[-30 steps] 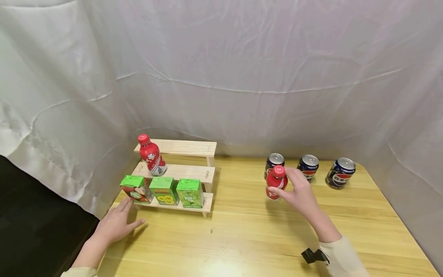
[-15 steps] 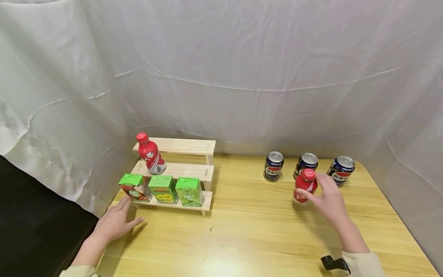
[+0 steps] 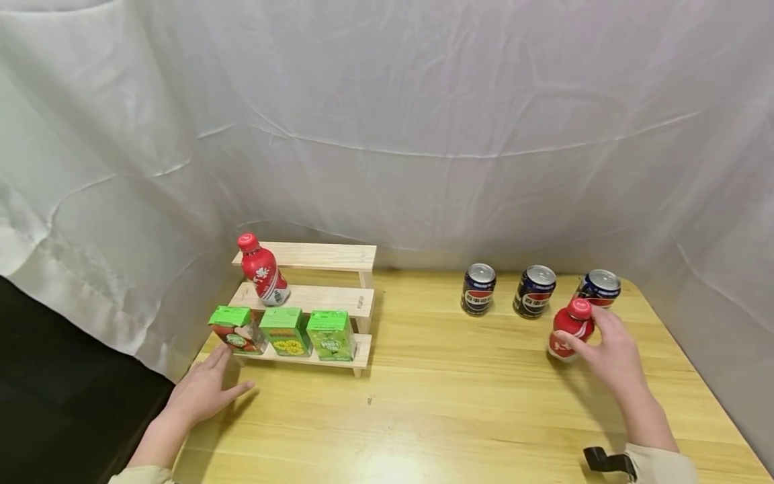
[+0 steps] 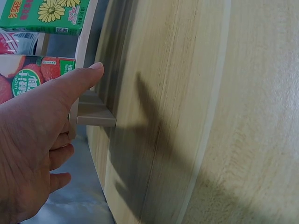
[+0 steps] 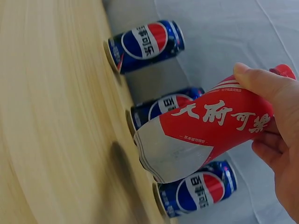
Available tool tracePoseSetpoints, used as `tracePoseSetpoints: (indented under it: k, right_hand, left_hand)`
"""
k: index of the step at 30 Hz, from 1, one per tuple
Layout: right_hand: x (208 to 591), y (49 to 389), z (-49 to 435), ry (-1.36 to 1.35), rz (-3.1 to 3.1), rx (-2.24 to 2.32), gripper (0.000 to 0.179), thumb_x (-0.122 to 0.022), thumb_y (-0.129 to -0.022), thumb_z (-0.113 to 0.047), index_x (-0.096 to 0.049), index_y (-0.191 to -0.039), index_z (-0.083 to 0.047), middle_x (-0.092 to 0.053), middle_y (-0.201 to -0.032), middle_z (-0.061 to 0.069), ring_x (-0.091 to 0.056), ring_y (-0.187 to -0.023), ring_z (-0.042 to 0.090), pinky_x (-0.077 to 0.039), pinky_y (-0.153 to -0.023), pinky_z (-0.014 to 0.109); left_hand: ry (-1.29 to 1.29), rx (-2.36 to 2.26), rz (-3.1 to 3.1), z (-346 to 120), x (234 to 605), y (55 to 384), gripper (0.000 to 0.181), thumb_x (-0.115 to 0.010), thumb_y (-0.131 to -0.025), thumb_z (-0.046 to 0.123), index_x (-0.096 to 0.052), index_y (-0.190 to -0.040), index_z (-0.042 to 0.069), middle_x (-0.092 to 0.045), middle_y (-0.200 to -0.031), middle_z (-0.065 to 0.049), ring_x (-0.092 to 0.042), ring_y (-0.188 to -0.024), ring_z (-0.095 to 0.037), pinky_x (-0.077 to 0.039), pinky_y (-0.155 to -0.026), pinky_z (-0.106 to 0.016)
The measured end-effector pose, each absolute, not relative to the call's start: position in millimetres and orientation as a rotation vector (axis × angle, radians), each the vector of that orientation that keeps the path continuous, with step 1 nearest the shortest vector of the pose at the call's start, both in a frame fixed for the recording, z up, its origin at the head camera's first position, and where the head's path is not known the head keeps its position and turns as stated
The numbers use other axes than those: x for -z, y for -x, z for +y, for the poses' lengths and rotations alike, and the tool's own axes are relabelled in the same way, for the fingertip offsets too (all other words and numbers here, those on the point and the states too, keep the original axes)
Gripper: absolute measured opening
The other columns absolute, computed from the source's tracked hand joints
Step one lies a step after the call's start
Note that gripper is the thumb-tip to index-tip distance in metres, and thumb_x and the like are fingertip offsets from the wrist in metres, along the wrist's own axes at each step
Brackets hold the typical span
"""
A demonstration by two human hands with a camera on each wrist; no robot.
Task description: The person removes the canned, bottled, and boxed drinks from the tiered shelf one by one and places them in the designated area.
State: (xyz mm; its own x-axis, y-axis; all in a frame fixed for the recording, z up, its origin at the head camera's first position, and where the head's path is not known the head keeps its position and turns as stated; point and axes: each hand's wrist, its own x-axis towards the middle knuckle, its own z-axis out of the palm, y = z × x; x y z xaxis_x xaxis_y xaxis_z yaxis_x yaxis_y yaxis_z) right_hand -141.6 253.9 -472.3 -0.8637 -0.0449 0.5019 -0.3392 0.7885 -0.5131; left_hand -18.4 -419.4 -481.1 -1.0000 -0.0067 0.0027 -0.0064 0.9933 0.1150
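My right hand (image 3: 613, 353) grips a red cola bottle (image 3: 568, 331) by its upper part, thumb on one side and fingers on the other. In the right wrist view the bottle (image 5: 210, 128) is tilted, its pale base apart from its shadow on the table. It hangs in front of the rightmost Pepsi can (image 3: 598, 288) and partly hides it. My left hand (image 3: 202, 390) lies at the left front end of the wooden tiered shelf (image 3: 363, 346), fingers extended and thumb spread. Beside those fingers stands a strawberry juice box (image 3: 238, 331); whether they touch it, I cannot tell.
Two more Pepsi cans, the left can (image 3: 478, 289) and the middle can (image 3: 535, 291), stand near the back curtain (image 3: 423, 202). On the shelf are a second red bottle (image 3: 264, 274), a chrysanthemum drink box (image 3: 287, 333) and a green drink box (image 3: 332, 336). The wooden table (image 3: 423, 417) extends in front.
My right hand has carried the red cola bottle rightward, from before the left Pepsi can, past the middle one, to the rightmost. The left hand has stayed at the shelf.
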Motion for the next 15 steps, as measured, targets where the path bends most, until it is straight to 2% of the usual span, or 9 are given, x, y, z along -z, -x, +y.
tracePoseSetpoints:
  k: [4,15]
  right_hand:
    - [476.6,142.3,261.6,-0.283,-2.522,-0.840,0.065,-0.083,-0.076,-0.021,-0.052,-0.125,0.008,-0.055,-0.121,0.033,-0.050,-0.110,0.049,-0.041,-0.089,0.067]
    - [483.4,145.6,276.8,-0.204,-2.625,-0.866,0.071,-0.077,-0.084,-0.031,-0.046,-0.133,0.010,-0.050,-0.129,0.037,-0.046,-0.117,0.055,-0.038,-0.092,0.071]
  left_hand:
    - [-0.017,0.182,-3.129,-418.9,482.5,17.8,0.099,-0.060,-0.086,0.063,-0.036,-0.142,-0.016,-0.033,-0.148,-0.037,-0.038,-0.133,-0.054,-0.035,-0.108,-0.064]
    - [-0.023,0.190,-3.126,-417.9,481.3,17.2,0.099,-0.060,-0.086,0.064,-0.037,-0.142,-0.015,-0.034,-0.148,-0.036,-0.039,-0.131,-0.056,-0.036,-0.107,-0.063]
